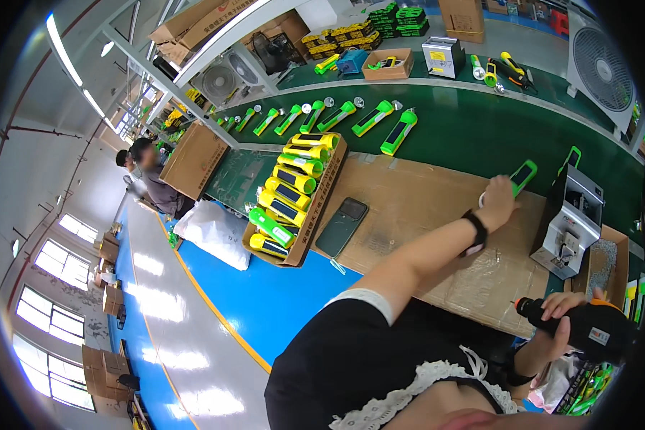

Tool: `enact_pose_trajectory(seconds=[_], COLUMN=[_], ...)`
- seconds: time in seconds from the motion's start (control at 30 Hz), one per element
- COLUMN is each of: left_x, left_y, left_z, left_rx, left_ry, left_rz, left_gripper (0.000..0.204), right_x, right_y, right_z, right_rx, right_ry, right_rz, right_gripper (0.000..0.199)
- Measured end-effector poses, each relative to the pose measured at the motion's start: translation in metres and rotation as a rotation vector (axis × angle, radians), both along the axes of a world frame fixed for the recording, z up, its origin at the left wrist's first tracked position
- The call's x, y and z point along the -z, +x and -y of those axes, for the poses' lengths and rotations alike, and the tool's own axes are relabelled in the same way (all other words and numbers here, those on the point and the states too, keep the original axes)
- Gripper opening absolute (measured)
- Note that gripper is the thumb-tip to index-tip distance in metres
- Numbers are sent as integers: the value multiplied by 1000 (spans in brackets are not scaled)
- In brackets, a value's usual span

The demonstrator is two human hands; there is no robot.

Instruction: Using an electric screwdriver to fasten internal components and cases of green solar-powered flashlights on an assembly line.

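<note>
My left hand (pixel 498 206) reaches out over the far right of the cardboard sheet (pixel 437 215), closed on a green solar flashlight (pixel 524 174) with a dark panel; my fingertips are partly hidden behind the hand. Down at the lower right, my right hand (pixel 562 315) wraps round a black electric screwdriver (pixel 588 330) with an orange part, its tip pointing left. Between the two hands stands a silver and black box-shaped device (pixel 570 229). Further green flashlights (pixel 399 132) lie in a row across the green bench.
A carton (pixel 326 197) packed with yellow and green flashlights stands left of a dark phone (pixel 344 226). An open box of small metal parts (pixel 609 265) sits beside the device. Fans (pixel 602 68) and a shelf edge the bench. Other people (pixel 158 175) sit farther left.
</note>
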State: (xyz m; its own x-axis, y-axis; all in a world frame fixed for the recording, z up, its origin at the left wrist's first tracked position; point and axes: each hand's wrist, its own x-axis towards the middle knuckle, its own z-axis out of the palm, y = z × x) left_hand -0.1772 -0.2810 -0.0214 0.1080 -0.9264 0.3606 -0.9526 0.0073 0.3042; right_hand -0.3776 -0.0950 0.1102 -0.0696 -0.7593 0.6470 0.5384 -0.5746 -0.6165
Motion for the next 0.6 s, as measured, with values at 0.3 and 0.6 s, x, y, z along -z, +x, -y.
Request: enact_pose_trajectory(seconds=[0.3, 0.6], left_x=[-41, 0], left_y=[145, 277], left_z=[61, 1], left_rx=[-690, -694], left_ry=[194, 247], left_rz=[319, 217], left_gripper=[43, 49], right_x=[53, 91], right_y=[-48, -95], right_z=[-7, 16], right_rx=[264, 289], right_ry=[211, 75], right_rz=[-268, -253], right_gripper=[60, 51])
